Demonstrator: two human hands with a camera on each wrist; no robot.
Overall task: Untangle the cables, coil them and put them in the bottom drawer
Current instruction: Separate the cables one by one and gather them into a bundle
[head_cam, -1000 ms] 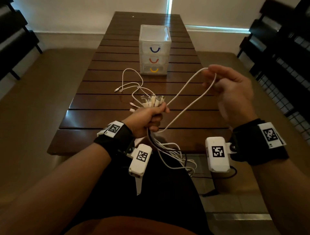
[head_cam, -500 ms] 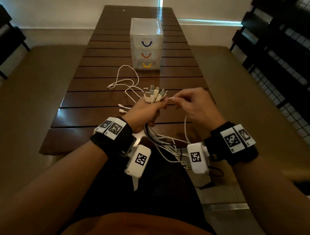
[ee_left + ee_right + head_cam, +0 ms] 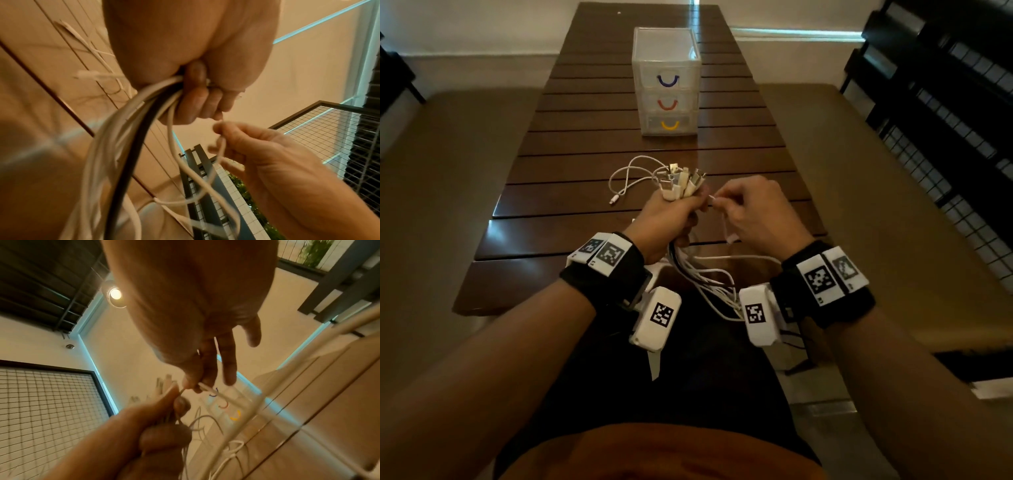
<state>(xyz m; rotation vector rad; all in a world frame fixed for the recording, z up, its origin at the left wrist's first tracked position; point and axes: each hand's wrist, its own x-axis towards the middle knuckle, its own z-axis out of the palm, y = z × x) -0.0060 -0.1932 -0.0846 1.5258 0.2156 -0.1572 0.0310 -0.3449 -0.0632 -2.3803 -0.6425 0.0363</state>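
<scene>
My left hand [image 3: 669, 219] grips a bundle of cables [image 3: 681, 183], mostly white with one black, plug ends sticking up above the fist. The strands [image 3: 131, 129] hang down below it toward my lap. Right beside the left thumb, my right hand [image 3: 750, 212] pinches one thin white cable [image 3: 205, 387] between thumb and forefinger. A loose white cable [image 3: 631, 180] lies looped on the wooden table [image 3: 571, 192]. The clear three-drawer box [image 3: 667, 82] stands farther back with blue, red and yellow handles; all drawers look closed, the bottom drawer [image 3: 670, 124] having the yellow handle.
Benches flank the slatted table on both sides. Dark metal mesh racks [image 3: 945, 113] stand at the right. The near table edge [image 3: 482, 301] is just under my wrists, and the hanging cables drop past it.
My right hand, which held a long cable loop raised at the right, has come in close to the left fist and now pinches a cable end there. The left fist has risen slightly.
</scene>
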